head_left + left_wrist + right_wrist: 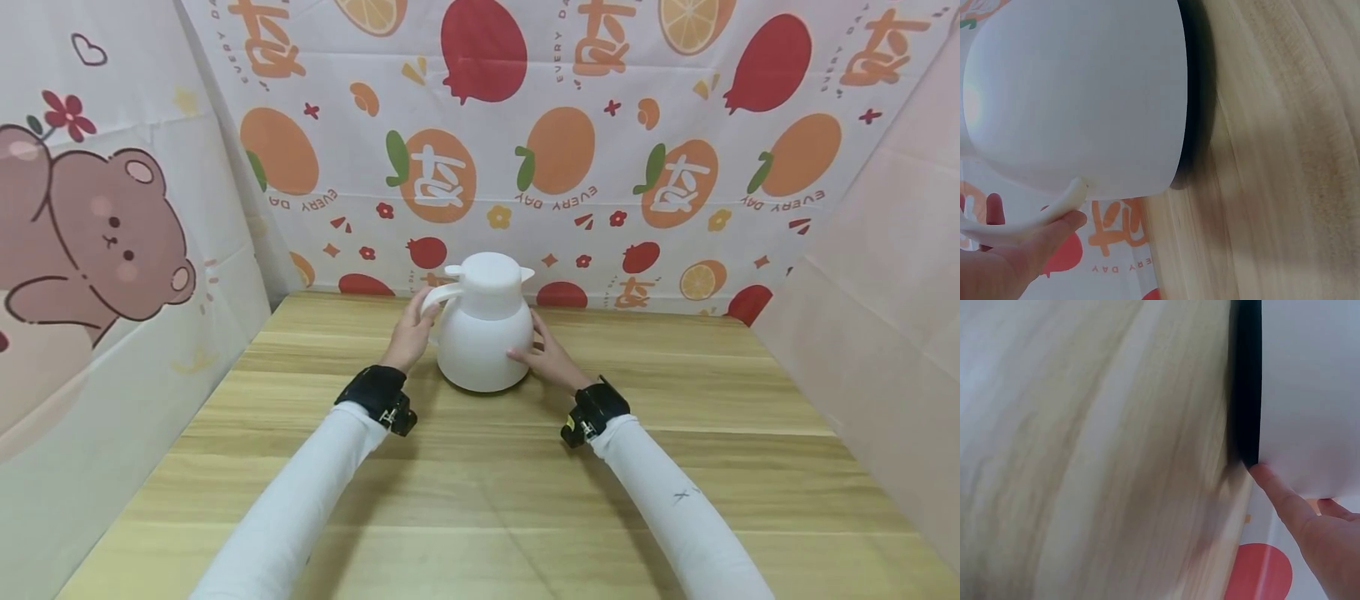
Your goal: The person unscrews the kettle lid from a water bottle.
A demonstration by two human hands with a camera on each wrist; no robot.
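Observation:
A white thermal jug (483, 354) stands upright toward the back of the table, its spout pointing right. Its handle (442, 293) faces left, between the thumb and fingers of my left hand (408, 337). From the left wrist view, the thumb lies along the lower handle (1029, 228) while the other fingers show behind it. My right hand (555, 358) spreads against the jug's right side, thumb in front and fingers farther back. A straight digit of that hand (1322, 534) touches the wall just above the dark base (1247, 381) in the right wrist view.
The wood-grain table (465, 500) stretches from the jug toward me. Close behind it hangs a fruit-print cloth (495, 167). A bear-print cloth (112, 225) borders the left side, and a pale cloth (885, 275) the right. Black camera straps (372, 387) circle both wrists.

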